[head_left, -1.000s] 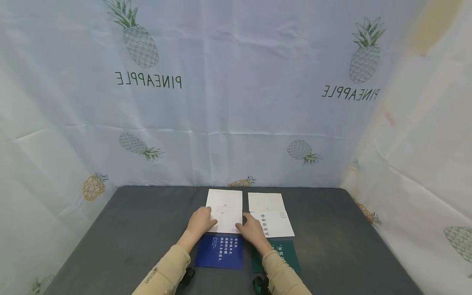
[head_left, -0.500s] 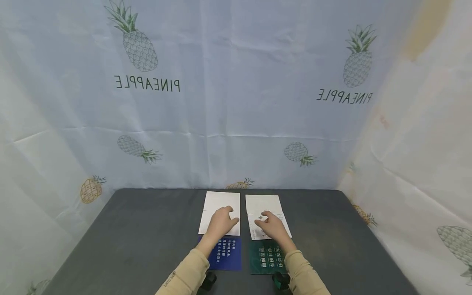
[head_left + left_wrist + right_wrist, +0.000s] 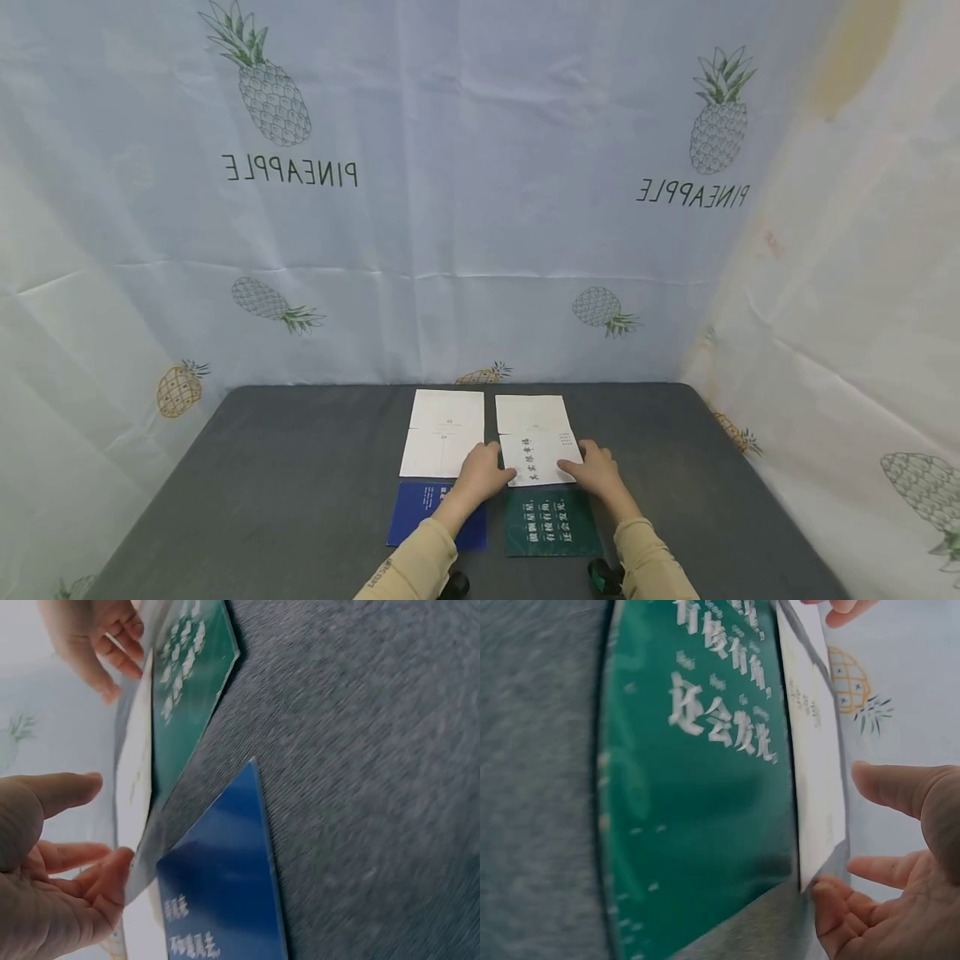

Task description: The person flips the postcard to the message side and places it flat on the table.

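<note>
Two white sheets lie side by side at the back of the table, each with a crosswise line. My left hand (image 3: 482,473) is at the left edge of the right white sheet (image 3: 542,460), which carries black writing. At that sheet's right edge is my right hand (image 3: 597,469). Thumb and fingers stand apart on both hands in the wrist views, the left (image 3: 60,877) and right (image 3: 907,870) fingertips close to the sheet's edges. A green card (image 3: 555,527) with white characters lies in front of it. The left white sheet (image 3: 442,450) lies behind a blue card (image 3: 412,510), partly hidden by my left arm.
The dark grey table (image 3: 300,500) extends to both sides of the cards. A pale curtain (image 3: 480,208) with pineapple prints hangs along its back and sides. Dark bands sit at both wrists, such as the right wristband (image 3: 603,575).
Both hands have left the sides of the left white sheet and moved right, to the right sheet's edges. The green card shows more fully; the blue card is now partly covered by my left arm.
</note>
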### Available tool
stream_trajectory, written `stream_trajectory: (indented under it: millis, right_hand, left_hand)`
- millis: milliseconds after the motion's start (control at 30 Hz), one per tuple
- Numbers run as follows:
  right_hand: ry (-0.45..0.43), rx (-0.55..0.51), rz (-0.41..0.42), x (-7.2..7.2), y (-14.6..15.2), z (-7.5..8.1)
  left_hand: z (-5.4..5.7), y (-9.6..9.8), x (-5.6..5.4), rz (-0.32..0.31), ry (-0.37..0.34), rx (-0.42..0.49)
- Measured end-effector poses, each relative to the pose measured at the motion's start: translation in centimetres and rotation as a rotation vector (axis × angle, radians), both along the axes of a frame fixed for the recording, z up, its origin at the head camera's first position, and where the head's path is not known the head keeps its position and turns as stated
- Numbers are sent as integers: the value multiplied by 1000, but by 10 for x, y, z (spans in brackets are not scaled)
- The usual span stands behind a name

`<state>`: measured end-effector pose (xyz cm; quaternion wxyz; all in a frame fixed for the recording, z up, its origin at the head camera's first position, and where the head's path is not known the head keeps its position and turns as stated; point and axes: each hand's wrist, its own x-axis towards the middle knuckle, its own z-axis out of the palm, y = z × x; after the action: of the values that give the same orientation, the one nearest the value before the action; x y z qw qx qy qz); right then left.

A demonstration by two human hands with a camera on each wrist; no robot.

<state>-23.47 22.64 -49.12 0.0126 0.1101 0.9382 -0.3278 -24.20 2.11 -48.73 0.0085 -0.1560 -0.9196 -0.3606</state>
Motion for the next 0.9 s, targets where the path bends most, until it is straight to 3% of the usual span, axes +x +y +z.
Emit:
stream_trajectory:
  millis: [233,600,767,900]
  right_hand:
    - [-9,5,7,1,6,-4]
    - [-45,-102,-36,3,6,-5]
    - [-36,-144,-72,5,5,-6]
    - [-47,-187,-76,7,6,-7]
  left_hand:
    - [-5,4,2,-8,-64,28]
    - [-5,6,-2,21,-194,123]
    - [-6,7,0,25,-197,163]
    - [-8,8,-1,40,-147,183]
